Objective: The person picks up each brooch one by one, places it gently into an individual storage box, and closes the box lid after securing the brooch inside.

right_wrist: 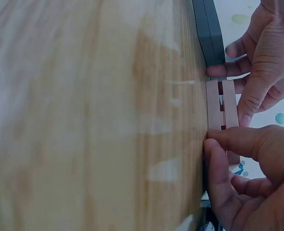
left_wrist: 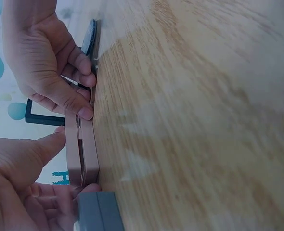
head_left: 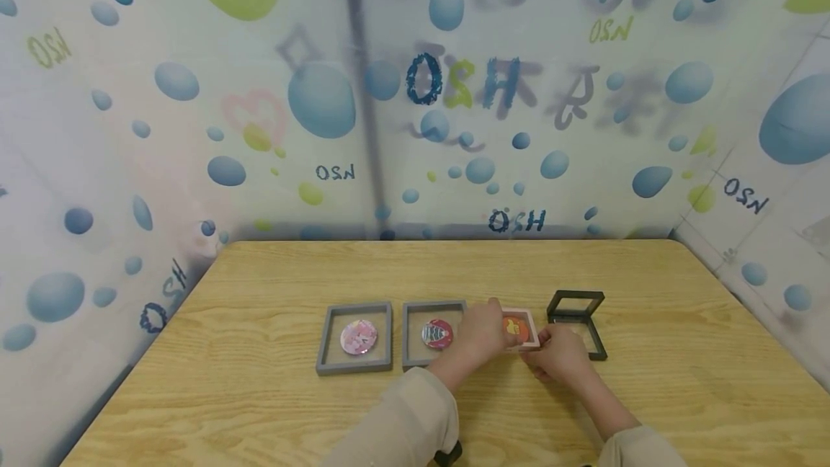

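A small pink display frame (head_left: 532, 324) lies low over the table, with a round orange badge (head_left: 514, 326) visible inside. My left hand (head_left: 478, 334) holds its left side, thumb on the top face and fingers at the side edge. From the front right, my right hand (head_left: 563, 356) pinches the frame near its corner. The left wrist view shows the pink frame's two halves (left_wrist: 73, 151) stacked with a thin gap along the edge. Just behind the right hand, a black display frame (head_left: 597, 341) stands with its lid raised.
Two grey display frames sit left of the pink one: the outer frame (head_left: 322, 337) holds a pink badge (head_left: 359, 337), the nearer frame (head_left: 408, 341) a red-and-white badge (head_left: 437, 334). My left forearm overlaps the nearer one. A patterned curtain (head_left: 454, 193) hangs behind the wooden table (head_left: 259, 409).
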The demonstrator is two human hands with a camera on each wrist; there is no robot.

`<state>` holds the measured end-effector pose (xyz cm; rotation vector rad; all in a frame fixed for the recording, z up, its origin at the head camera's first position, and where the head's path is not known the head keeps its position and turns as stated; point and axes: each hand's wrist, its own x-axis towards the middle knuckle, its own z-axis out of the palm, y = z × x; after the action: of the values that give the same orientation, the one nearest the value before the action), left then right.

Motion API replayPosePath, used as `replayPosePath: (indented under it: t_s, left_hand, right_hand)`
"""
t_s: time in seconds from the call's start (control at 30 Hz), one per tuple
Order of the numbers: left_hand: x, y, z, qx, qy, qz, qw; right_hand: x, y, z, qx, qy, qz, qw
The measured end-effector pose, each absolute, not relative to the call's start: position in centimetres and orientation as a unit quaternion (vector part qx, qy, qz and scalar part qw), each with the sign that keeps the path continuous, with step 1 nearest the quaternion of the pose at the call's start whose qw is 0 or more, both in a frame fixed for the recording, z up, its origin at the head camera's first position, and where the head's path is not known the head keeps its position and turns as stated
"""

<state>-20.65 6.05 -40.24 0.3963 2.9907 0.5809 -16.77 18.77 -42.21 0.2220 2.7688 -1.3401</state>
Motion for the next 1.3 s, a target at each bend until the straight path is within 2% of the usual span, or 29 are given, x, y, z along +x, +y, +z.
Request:
replayPosePath:
  t_s: [0.4,0.6,1.3]
  left_hand:
    - [-20.39,6.36,-40.31,0.119,0.987,0.108,0.028]
    - [-20.22,6.38,-40.09,0.113,0.986,0.112,0.039]
    - [-20.05,5.97,-40.98,0.128,0.975,0.183,0.017]
  right_hand:
    - [-16.84,18.8,-42.24,0.078,0.896,-0.436,0.032]
    - [-16.83,18.79,-42.23,0.079,0.897,-0.433,0.033]
    - [-16.62,18.81,-42.07,0.071,0.897,-0.434,0.037]
